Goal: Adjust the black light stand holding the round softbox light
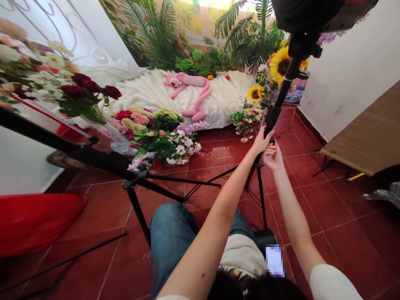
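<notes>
In the head view, your main risk is the tripod pole tipping. It leans up and to the right with a heavy dark head at its top, and you grip it low, just above where the legs spread on the glossy red floor tiles. If you loosen the collar there while the weight sits so high, I judge the upper section could drop or swing towards the sunflowers and the small bouquet just beside it. A foot could also slide on those tiles.

Your left hand reaches out at full arm's length, its fingers wrapped round the pole. Your right hand sits just below and right of it, palm turned up, fingers curled loosely at the joint; whether they actually clamp it, I cannot tell. Both forearms run nearly parallel, over your knees.

A second stand crosses low on your left, near the flower heap.
</notes>
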`<state>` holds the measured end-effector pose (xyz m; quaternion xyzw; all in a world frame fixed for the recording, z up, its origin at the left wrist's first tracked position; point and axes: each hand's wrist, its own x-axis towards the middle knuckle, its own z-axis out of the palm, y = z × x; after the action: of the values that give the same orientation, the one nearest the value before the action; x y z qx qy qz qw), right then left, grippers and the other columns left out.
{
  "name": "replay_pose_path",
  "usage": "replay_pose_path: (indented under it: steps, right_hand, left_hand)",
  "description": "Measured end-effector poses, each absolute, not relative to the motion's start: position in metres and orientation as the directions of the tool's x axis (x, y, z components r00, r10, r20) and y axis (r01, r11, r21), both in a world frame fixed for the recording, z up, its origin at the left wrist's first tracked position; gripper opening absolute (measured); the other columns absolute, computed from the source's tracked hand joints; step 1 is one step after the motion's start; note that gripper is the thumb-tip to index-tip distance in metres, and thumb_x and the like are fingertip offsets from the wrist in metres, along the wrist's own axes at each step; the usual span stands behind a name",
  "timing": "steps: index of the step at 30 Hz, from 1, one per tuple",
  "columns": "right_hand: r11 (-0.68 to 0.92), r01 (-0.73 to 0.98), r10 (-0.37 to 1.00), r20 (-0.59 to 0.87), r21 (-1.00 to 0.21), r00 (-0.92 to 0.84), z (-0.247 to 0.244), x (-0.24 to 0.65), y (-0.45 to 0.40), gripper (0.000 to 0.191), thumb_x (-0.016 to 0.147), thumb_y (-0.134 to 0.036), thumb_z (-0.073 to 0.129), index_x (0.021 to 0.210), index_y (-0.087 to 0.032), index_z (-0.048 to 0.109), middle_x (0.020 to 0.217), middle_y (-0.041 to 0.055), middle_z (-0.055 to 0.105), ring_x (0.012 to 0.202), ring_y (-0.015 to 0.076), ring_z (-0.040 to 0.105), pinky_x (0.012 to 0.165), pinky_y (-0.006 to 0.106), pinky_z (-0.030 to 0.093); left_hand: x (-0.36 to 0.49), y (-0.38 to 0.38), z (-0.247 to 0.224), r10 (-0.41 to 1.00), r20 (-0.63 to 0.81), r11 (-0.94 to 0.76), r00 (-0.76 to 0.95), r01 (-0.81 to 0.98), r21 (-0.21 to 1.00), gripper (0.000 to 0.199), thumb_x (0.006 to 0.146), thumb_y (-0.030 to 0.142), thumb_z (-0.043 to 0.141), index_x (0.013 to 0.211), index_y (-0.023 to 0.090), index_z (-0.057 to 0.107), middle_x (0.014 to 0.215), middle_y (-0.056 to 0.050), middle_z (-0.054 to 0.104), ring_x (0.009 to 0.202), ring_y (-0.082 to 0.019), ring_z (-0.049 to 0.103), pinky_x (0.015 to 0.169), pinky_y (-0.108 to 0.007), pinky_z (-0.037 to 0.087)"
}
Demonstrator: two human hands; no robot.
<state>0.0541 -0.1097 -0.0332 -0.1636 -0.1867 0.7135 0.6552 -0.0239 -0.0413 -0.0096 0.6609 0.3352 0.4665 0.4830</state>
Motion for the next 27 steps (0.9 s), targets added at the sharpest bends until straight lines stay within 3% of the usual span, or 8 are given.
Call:
replay_pose_path:
  steps: [6,10,15,19,22,24,25,27]
  right_hand:
    - [-0.112,-0.931,0.993,-0.062,-0.347,-0.096,-0.032,0.05,-0.109,0.03,0.086,-0.024,0.068,0.066,-0.021,0.046,0.04,-0.0126,0.041,0.033,0.002,0.036,0.035,0.011,0.034]
    - [-0.064,-0.935,0.987,-0.16,-0.35,-0.007,-0.021,0.04,-0.108,0.043,0.089,-0.029,0.064,0.059,-0.021,0.035,0.037,-0.0124,0.033,0.03,0.0011,0.028,0.032,0.011,0.026]
    - [-0.016,-0.894,0.969,-0.227,-0.447,0.097,-0.015,0.032,-0.104,0.05,0.094,-0.034,0.052,0.053,-0.022,0.025,0.034,-0.0111,0.025,0.029,0.0019,0.018,0.029,0.013,0.018]
    - [-0.022,-0.75,0.978,-0.169,-0.661,0.121,-0.023,0.036,-0.1,0.054,0.088,-0.043,0.058,0.053,-0.023,0.022,0.035,-0.0116,0.019,0.032,0.0037,0.014,0.031,0.016,0.019]
    - [0.138,-0.404,0.946,-0.001,-0.904,0.325,-0.026,0.046,-0.103,0.052,0.079,-0.042,0.069,0.056,-0.024,0.025,0.041,-0.0114,0.022,0.037,0.0056,0.019,0.036,0.019,0.022]
    - [0.234,0.06,0.874,0.237,-0.97,0.425,-0.02,0.054,-0.11,0.045,0.074,-0.034,0.072,0.059,-0.024,0.031,0.047,-0.0089,0.03,0.045,0.008,0.029,0.044,0.021,0.028]
    - [0.244,0.308,0.846,0.357,-0.92,0.396,-0.015,0.058,-0.114,0.038,0.074,-0.028,0.07,0.06,-0.023,0.035,0.051,-0.0068,0.035,0.05,0.0098,0.036,0.049,0.022,0.031]
    - [0.229,0.67,0.837,0.495,-0.706,0.235,-0.005,0.064,-0.124,0.022,0.076,-0.018,0.061,0.063,-0.022,0.043,0.06,-0.0017,0.045,0.063,0.0139,0.045,0.058,0.024,0.034]
  left_hand:
    - [-0.024,-0.037,-0.012,0.904,0.243,-0.272,0.353,0.033,0.962,0.036,0.1,0.036,0.036,0.128,0.017,0.05,0.119,-0.007,0.064,0.109,-0.013,0.06,0.101,-0.026,0.043]
    - [-0.026,-0.031,-0.019,0.91,0.233,-0.267,0.343,0.058,0.962,0.041,0.101,0.041,0.034,0.13,0.018,0.051,0.114,-0.006,0.066,0.107,-0.015,0.062,0.101,-0.028,0.044]
    - [-0.026,-0.033,-0.019,0.921,0.211,-0.257,0.328,0.102,0.961,0.045,0.1,0.045,0.033,0.133,0.019,0.05,0.114,-0.006,0.067,0.105,-0.015,0.063,0.1,-0.028,0.046]
    - [-0.027,-0.038,-0.013,0.922,0.194,-0.243,0.335,0.108,0.964,0.043,0.101,0.045,0.031,0.129,0.019,0.05,0.11,-0.005,0.065,0.1,-0.012,0.063,0.098,-0.025,0.045]
    - [-0.03,-0.041,-0.009,0.914,0.189,-0.245,0.359,0.115,0.963,0.041,0.1,0.045,0.033,0.128,0.019,0.049,0.113,-0.005,0.063,0.102,-0.011,0.061,0.098,-0.024,0.044]
    - [-0.032,-0.041,-0.008,0.894,0.202,-0.261,0.399,0.099,0.96,0.041,0.099,0.045,0.039,0.129,0.018,0.046,0.115,-0.006,0.063,0.102,-0.011,0.061,0.097,-0.024,0.044]
    - [-0.033,-0.04,-0.008,0.882,0.215,-0.273,0.42,0.083,0.958,0.041,0.098,0.044,0.041,0.129,0.018,0.044,0.116,-0.006,0.063,0.102,-0.012,0.061,0.097,-0.024,0.045]
    - [-0.033,-0.039,-0.009,0.863,0.251,-0.301,0.439,0.047,0.952,0.04,0.097,0.041,0.045,0.128,0.017,0.043,0.116,-0.007,0.063,0.102,-0.012,0.061,0.096,-0.024,0.045]
